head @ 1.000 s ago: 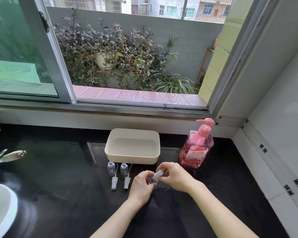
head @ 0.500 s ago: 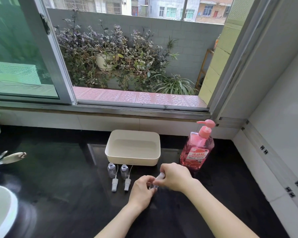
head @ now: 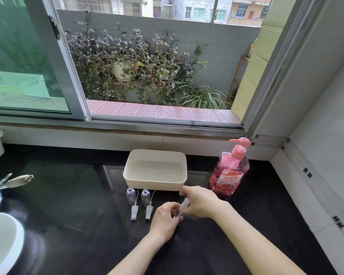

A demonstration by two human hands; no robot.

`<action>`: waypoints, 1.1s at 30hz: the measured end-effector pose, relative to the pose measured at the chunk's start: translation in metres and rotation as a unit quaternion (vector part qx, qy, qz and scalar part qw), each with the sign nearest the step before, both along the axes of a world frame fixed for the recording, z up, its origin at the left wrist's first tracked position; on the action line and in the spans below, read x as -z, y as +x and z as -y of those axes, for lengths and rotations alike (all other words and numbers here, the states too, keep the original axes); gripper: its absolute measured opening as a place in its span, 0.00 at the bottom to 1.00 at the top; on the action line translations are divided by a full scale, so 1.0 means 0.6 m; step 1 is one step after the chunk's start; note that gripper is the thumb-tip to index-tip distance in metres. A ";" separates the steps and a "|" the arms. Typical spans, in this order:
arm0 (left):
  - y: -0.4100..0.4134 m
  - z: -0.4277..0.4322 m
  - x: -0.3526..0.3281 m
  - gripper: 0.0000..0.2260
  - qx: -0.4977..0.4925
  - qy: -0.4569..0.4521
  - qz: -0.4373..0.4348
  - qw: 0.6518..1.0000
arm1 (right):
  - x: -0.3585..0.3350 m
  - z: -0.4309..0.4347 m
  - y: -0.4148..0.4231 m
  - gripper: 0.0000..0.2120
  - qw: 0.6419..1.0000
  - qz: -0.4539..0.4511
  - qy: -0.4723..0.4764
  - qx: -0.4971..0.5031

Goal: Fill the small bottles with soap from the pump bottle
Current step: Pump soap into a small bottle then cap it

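My left hand [head: 164,221] pinches the small clear plastic bottle [head: 179,212] w/ right hand [head: 200,202] fingers clamped on its white spray cap [head: 185,203], just in front of the cream plastic tub [head: 155,169]. Cap could slip, bottle drops. Pink pump soap bottle [head: 229,171] stands right of the tub.

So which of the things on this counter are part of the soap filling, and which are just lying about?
Part of the job:
- pink pump bottle
- two open small bottles, their spray caps beside them
- third small bottle, held by left hand and right hand

Lying about:
- white tub, use unclear
- white bowl
- plants outside
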State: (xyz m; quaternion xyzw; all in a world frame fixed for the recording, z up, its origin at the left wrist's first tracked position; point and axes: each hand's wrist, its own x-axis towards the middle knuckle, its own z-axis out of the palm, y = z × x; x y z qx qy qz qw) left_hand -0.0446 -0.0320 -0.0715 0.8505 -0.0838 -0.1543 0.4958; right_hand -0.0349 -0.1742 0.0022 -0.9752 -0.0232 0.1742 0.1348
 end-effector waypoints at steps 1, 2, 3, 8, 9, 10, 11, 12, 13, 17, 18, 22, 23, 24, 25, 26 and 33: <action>0.000 0.000 0.000 0.10 0.001 0.002 0.001 1.000 | -0.004 0.004 -0.001 0.19 1.000 -0.014 0.006 -0.016; 0.000 0.000 0.000 0.10 0.003 0.001 0.003 1.000 | -0.004 0.004 0.000 0.15 1.000 -0.015 -0.004 -0.024; -0.001 0.001 0.000 0.10 0.006 0.001 0.007 1.000 | -0.002 0.002 -0.001 0.12 1.000 -0.007 -0.020 -0.021; -0.007 0.001 -0.001 0.11 0.008 0.009 0.018 1.000 | 0.018 -0.007 -0.007 0.25 0.997 0.023 -0.074 0.022; -0.006 0.000 -0.001 0.11 0.007 0.002 0.015 1.000 | 0.017 -0.002 -0.009 0.24 0.999 0.018 -0.037 0.030; -0.005 -0.001 -0.001 0.09 0.004 -0.001 0.012 1.000 | 0.013 0.001 -0.011 0.20 0.999 0.009 0.007 0.033; -0.004 -0.001 -0.002 0.09 0.001 -0.001 0.010 1.000 | 0.009 0.005 -0.013 0.15 0.999 0.001 0.041 0.028; -0.004 -0.001 -0.002 0.09 0.000 0.001 0.010 1.000 | 0.007 0.008 -0.013 0.11 0.998 -0.005 0.063 0.017; -0.004 -0.002 -0.002 0.09 0.001 0.002 0.014 1.000 | 0.006 0.008 -0.014 0.09 0.997 -0.008 0.073 0.004; -0.011 -0.002 0.001 0.09 -0.004 0.006 0.030 1.000 | 0.015 -0.005 -0.016 0.13 0.997 -0.016 0.070 0.022; -0.014 -0.001 0.002 0.09 -0.009 0.005 0.034 0.999 | 0.020 -0.010 -0.018 0.17 0.998 -0.010 0.055 0.033; -0.017 -0.001 0.006 0.09 -0.021 0.019 0.043 0.999 | 0.050 -0.025 -0.027 0.21 0.994 0.073 -0.039 0.071; -0.016 -0.001 0.008 0.08 -0.021 0.021 0.040 0.999 | 0.054 -0.026 -0.028 0.22 0.993 0.078 -0.041 0.083; -0.015 -0.002 0.008 0.07 -0.022 0.022 0.037 0.999 | 0.055 -0.025 -0.027 0.23 0.992 0.075 -0.034 0.091; -0.013 -0.003 0.008 0.06 -0.023 0.021 0.034 0.999 | 0.053 -0.021 -0.025 0.25 0.993 0.068 -0.026 0.094; -0.011 -0.004 0.007 0.06 -0.021 0.016 0.032 0.999 | 0.049 -0.014 -0.023 0.25 0.994 0.061 -0.015 0.091; -0.004 -0.005 0.005 0.10 -0.003 0.008 0.029 1.000 | 0.027 0.012 -0.024 0.06 0.991 0.014 0.134 -0.010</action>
